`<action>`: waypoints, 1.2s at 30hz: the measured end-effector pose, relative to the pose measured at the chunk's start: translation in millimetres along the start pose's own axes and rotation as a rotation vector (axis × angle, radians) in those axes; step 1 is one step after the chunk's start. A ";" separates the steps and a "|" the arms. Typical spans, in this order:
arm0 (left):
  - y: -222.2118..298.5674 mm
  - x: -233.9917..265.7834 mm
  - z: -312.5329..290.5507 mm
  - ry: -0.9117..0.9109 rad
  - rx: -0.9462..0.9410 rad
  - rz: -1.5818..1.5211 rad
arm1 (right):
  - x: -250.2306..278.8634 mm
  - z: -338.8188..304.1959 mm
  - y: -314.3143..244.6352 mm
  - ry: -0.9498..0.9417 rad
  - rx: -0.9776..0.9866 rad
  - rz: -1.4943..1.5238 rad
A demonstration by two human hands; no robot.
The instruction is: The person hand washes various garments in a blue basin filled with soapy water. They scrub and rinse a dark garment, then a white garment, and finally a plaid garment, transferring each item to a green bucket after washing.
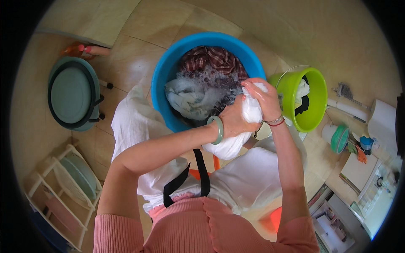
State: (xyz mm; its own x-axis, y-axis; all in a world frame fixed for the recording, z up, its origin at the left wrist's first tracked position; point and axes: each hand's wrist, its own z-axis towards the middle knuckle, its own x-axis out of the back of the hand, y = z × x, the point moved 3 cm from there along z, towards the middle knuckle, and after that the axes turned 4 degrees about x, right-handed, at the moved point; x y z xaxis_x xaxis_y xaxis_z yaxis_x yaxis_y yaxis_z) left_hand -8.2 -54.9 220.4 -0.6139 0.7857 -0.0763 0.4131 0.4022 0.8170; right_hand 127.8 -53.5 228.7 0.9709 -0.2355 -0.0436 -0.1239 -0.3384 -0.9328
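Note:
A bunched white cloth is gripped in both my hands over the right rim of a blue tub. My left hand, with a pale green bangle at the wrist, is closed around its lower part. Higher up, my right hand wraps its upper end, fingers curled over it. The cloth's loose end hangs below my left hand, near my lap. Inside the tub, a dark red plaid garment and a pale garment lie in foamy water.
Right of the tub stands a lime green bucket holding black and white cloth. A folded grey-green basin leans at the left, near a bottle with a pink cap. A rack with basins is at lower left. Shelving stands at lower right.

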 end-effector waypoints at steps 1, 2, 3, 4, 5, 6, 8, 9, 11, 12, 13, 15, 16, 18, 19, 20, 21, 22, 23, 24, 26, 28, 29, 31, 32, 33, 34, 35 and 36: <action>-5.6 -0.8 4.3 -0.004 0.011 0.014 | -1.2 0.9 2.5 0.004 0.000 -0.050; -15.1 -2.4 11.1 -0.008 0.021 0.028 | -2.0 1.7 4.8 0.009 0.001 -0.100; -22.2 -4.5 15.7 -0.013 0.032 0.043 | -3.4 2.5 7.1 0.014 0.001 -0.150; -24.2 -7.1 15.4 0.068 0.004 0.054 | -5.1 2.1 10.2 0.048 0.025 -0.212; -26.2 -8.5 18.2 0.047 -0.031 0.106 | -6.4 2.3 13.6 0.076 0.040 -0.282; -28.0 -8.1 22.7 0.025 -0.067 0.157 | -7.4 3.2 17.1 0.104 0.056 -0.353; -26.9 -8.3 28.5 -0.020 -0.069 0.190 | -4.6 7.3 23.8 0.161 0.078 -0.502; -28.1 -8.3 29.9 -0.040 -0.030 0.174 | -2.1 10.5 31.8 0.185 0.083 -0.575; -37.0 -5.3 37.7 -0.056 0.018 0.174 | -1.4 18.3 44.7 0.209 0.078 -0.648; -51.4 -3.6 47.2 -0.057 0.024 0.191 | -3.6 22.5 48.9 0.215 0.069 -0.647; -48.5 -4.4 51.2 -0.077 0.023 0.205 | 1.9 25.2 53.9 0.236 0.052 -0.656; -46.4 -7.1 52.1 -0.207 0.063 -0.136 | 18.3 33.6 67.1 0.132 -0.084 -0.402; -39.7 -4.0 45.2 -0.265 0.092 -0.303 | 23.8 34.6 72.0 0.073 -0.151 -0.264; -24.6 3.5 30.8 -0.332 0.225 -0.489 | 26.0 29.3 57.0 -0.071 -0.260 0.238; -18.4 6.1 25.1 -0.364 0.282 -0.575 | 28.1 26.9 45.7 -0.144 -0.296 0.487; -16.3 6.2 22.3 -0.456 0.296 -0.679 | 33.8 26.3 39.5 -0.217 -0.243 0.521; -13.4 6.6 20.2 -0.516 0.305 -0.756 | 34.9 25.4 35.5 -0.225 -0.200 0.599; -11.0 6.6 17.0 -0.575 0.317 -0.835 | 34.4 22.7 32.9 -0.234 -0.160 0.677; -8.0 5.8 15.6 -0.634 0.329 -0.915 | 35.0 21.1 30.9 -0.243 -0.120 0.753; -15.6 1.1 19.7 -0.708 0.395 -0.993 | 38.0 21.1 38.1 -0.258 -0.103 0.764; -16.5 1.0 16.1 -0.707 0.420 -1.071 | 18.5 16.3 24.5 -0.391 -0.067 0.915; -14.1 0.9 11.2 -0.758 0.427 -1.153 | 1.2 7.2 2.5 -0.430 -0.050 1.051; -14.5 2.0 10.5 -0.778 0.436 -1.149 | 7.5 5.6 5.2 -0.440 -0.025 1.023; -11.9 3.8 8.2 -0.818 0.452 -1.138 | 21.2 2.4 7.3 -0.462 0.026 0.968; -7.9 5.2 7.1 -0.777 0.395 -1.062 | 23.7 6.3 2.4 -0.482 0.052 0.940; -2.4 6.3 4.9 -0.736 0.337 -0.987 | 26.2 8.6 -2.2 -0.466 0.035 0.800; 3.2 7.4 3.0 -0.696 0.280 -0.914 | 28.3 9.8 -8.2 -0.448 0.016 0.659; 7.7 8.8 1.9 -0.684 0.239 -0.870 | 25.5 9.7 -19.5 -0.430 -0.004 0.520; 11.6 10.4 1.7 -0.672 0.198 -0.826 | 18.6 6.2 -30.4 -0.354 -0.036 0.444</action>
State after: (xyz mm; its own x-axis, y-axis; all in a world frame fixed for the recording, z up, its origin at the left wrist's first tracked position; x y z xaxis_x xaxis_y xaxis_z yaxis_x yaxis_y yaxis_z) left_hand -8.7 -41.3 228.1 -0.2828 0.3096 -0.9078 0.1790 0.9469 0.2672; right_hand 151.0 -41.9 254.1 0.8326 -0.0446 -0.5521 -0.5371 -0.3086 -0.7850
